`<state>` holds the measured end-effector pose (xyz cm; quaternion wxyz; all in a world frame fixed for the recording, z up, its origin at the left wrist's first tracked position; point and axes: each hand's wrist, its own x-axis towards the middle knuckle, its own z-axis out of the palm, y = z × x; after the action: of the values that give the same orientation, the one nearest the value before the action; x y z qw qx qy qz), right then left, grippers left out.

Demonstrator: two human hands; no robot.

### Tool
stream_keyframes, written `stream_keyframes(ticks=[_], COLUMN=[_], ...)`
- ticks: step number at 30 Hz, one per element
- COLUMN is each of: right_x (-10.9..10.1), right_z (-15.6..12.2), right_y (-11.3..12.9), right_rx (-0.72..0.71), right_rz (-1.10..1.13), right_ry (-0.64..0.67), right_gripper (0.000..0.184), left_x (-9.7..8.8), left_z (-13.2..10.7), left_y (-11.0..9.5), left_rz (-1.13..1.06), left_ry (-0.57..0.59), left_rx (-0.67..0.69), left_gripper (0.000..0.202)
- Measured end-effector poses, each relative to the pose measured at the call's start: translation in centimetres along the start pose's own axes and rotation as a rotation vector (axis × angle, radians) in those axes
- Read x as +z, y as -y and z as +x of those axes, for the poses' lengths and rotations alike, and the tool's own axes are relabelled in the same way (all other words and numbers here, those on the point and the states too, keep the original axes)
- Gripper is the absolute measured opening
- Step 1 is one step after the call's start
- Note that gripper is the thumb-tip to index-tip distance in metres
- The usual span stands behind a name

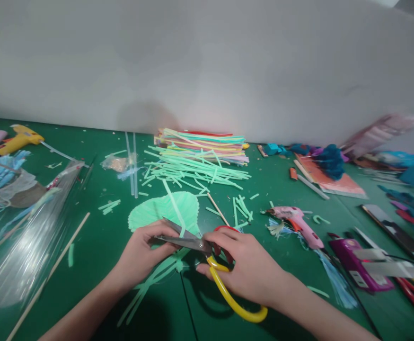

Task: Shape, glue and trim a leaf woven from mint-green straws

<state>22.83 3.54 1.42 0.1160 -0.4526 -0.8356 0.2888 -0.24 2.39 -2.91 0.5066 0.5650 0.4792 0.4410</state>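
My right hand (244, 265) is closed round the red and yellow handles of a pair of scissors (196, 244); the blades point left and are slightly apart. My left hand (141, 253) pinches a light green leaf shape (164, 213) made of straws, just under the blades. A thin green straw stem (153, 282) trails from the leaf toward me between my wrists. The leaf lies flat on the green table (96, 246).
Loose green straw pieces (192, 173) and a stack of coloured straws (203, 142) lie behind the leaf. A pink glue gun (297, 225) lies right, a yellow glue gun (17, 139) far left. Clear plastic wrap (25, 246) and wooden sticks lie left; paper scraps at right.
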Motion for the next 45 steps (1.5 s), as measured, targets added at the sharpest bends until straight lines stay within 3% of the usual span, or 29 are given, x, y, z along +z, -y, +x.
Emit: stream_keyframes(ticks=[10, 16, 18, 23, 26, 30, 34, 37, 39, 42, 45], right_x=[0.3, 1.4, 1.6, -0.3, -2.4, -4.3, -5.1, -5.4, -5.0, -3.6, -1.5], right_z=[0.1, -0.3, -0.3, 0.4, 0.8, 0.8, 0.5, 1.0, 2.5, 6.8, 12.0], right_y=[0.0, -0.6, -0.8, -1.6, -2.9, -4.7, -4.4, -2.5, -1.0, 0.2, -0.1], right_rx=[-0.029, -0.077, -0.056, 0.151, 0.375, 0.579, 0.608, 0.561, 0.415, 0.057, -0.101], right_rz=[-0.028, -0.107, -0.112, -0.167, -0.447, -0.763, -0.826, -0.845, -0.801, -0.653, -0.603], right_ry=[-0.001, -0.038, -0.067, -0.14, -0.134, -0.007, 0.138, 0.119, 0.025, -0.12, -0.111], right_gripper=[0.033, 0.025, 0.029, 0.039, 0.035, 0.026, 0.029, 0.035, 0.028, 0.02, 0.019], left_x=[0.0, 0.1, 0.0, -0.2, -0.1, -0.1, -0.5, -0.8, -0.9, -1.0, -1.3], left_z=[0.2, 0.3, 0.2, 0.0, -0.1, -0.4, -0.9, -1.1, -1.2, -1.3, -1.5], left_y=[0.3, 0.3, 0.3, 0.5, 0.6, 0.8, 1.1, 1.3, 1.5, 1.5, 1.2], left_rz=[-0.004, 0.026, 0.051, 0.105, 0.145, 0.233, 0.392, 0.525, 0.596, 0.672, 0.727], left_ry=[0.011, 0.013, 0.016, 0.03, 0.046, 0.086, 0.112, 0.122, 0.132, 0.139, 0.123], left_rx=[-0.009, -0.003, -0.002, 0.019, 0.055, 0.132, 0.224, 0.294, 0.334, 0.368, 0.368], left_gripper=[0.007, 0.005, 0.009, 0.015, 0.014, 0.007, 0.013, 0.013, 0.013, 0.013, 0.008])
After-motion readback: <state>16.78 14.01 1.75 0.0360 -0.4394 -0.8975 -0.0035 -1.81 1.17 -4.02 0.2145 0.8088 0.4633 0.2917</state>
